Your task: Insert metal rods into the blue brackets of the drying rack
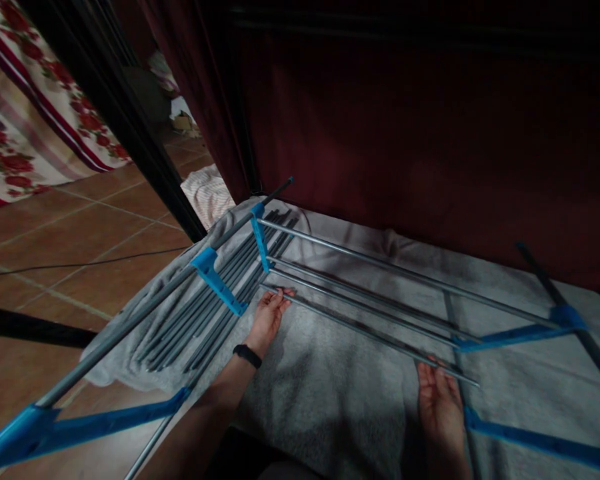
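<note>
My left hand (271, 315), with a dark wristband, pinches a loose grey metal rod (350, 328) close to its left end. Near the rod's other end, the fingers of my right hand (439, 393) are curled against it from below. The rod lies level in front of a partly built rack of grey tubes joined by blue plastic brackets. One blue bracket (223, 288) is just left of my left hand, and another blue bracket (540, 440) extends right of my right hand. Other crossbars (410, 272) span the rack behind the held rod.
Several loose grey rods (205, 307) lie in a bundle on the grey blanket (330, 387) at left. A dark red curtain (430, 133) hangs behind. A dark post (130, 133) rises beside the tiled floor (95, 227), where a thin cable (105, 262) runs.
</note>
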`<state>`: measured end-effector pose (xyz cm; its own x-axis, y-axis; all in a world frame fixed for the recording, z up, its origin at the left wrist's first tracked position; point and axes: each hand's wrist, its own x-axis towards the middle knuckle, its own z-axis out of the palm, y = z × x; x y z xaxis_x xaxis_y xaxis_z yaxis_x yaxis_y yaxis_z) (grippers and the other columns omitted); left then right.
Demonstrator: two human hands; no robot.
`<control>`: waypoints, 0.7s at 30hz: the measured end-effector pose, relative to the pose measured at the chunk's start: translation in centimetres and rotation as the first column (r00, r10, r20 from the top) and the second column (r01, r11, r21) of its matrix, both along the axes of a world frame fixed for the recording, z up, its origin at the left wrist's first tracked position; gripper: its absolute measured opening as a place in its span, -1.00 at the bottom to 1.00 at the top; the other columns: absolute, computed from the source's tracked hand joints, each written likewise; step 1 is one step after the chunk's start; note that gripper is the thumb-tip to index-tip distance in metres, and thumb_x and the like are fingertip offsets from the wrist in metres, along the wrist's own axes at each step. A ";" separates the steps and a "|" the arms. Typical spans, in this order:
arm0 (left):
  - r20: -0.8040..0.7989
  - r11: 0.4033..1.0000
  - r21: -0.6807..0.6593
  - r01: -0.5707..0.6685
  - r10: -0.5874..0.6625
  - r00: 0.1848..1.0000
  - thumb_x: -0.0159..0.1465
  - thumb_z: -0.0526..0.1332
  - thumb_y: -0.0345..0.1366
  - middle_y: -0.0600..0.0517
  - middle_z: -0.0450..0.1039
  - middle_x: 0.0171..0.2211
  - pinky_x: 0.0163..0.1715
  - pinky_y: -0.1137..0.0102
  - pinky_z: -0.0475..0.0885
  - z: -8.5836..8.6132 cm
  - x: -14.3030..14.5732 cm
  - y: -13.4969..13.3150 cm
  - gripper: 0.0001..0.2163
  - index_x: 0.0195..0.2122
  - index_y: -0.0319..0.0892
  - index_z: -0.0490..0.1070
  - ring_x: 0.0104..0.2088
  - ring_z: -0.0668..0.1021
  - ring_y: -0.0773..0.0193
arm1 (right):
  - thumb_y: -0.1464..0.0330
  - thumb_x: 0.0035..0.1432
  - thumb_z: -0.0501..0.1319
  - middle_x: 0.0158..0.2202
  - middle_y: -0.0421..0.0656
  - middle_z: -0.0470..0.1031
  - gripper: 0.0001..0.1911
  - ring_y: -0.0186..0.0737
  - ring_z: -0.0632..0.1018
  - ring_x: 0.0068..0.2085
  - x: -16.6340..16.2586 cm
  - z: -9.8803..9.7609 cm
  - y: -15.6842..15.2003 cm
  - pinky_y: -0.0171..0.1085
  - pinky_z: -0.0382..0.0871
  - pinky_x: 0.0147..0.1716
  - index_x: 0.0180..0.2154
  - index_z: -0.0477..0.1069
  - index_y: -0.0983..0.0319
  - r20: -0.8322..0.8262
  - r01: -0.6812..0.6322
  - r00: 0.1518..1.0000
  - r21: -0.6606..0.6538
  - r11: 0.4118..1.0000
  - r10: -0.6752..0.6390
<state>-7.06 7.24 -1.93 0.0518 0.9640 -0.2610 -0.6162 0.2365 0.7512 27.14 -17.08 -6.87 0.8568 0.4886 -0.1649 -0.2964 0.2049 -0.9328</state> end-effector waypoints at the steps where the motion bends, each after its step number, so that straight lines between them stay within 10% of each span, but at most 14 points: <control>1: 0.006 1.000 -0.003 -0.005 0.005 1.000 0.11 0.53 -0.32 -0.07 0.65 -0.23 -0.16 0.43 0.54 0.0 0.0 0.0 -0.76 -0.29 -0.22 0.51 -0.17 0.68 0.24 | 0.18 0.07 0.43 -0.03 -0.18 0.61 -0.76 -0.14 0.59 0.12 0.0 0.1 0.1 0.12 0.26 0.39 -0.19 0.54 0.03 -0.034 0.018 0.999 0.007 1.000 -0.018; 21: -0.133 0.982 -0.159 -0.104 0.083 0.988 0.37 0.13 -0.55 0.00 0.63 -0.37 -0.23 0.46 0.61 3.0 1.2 0.9 -0.76 -0.44 -0.21 0.37 -0.26 0.67 0.32 | 0.26 0.10 0.44 -0.31 -0.22 0.60 -0.78 -0.16 0.59 -0.16 -1.3 2.4 2.4 0.08 0.43 0.19 -0.33 0.42 0.10 -0.195 0.175 0.971 0.206 0.963 -0.134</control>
<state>-5.84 8.17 1.10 -0.0803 0.9059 -0.4157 -0.5448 0.3094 0.7794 25.85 -14.71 -4.49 0.8912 0.3939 -0.2251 -0.4019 0.4552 -0.7945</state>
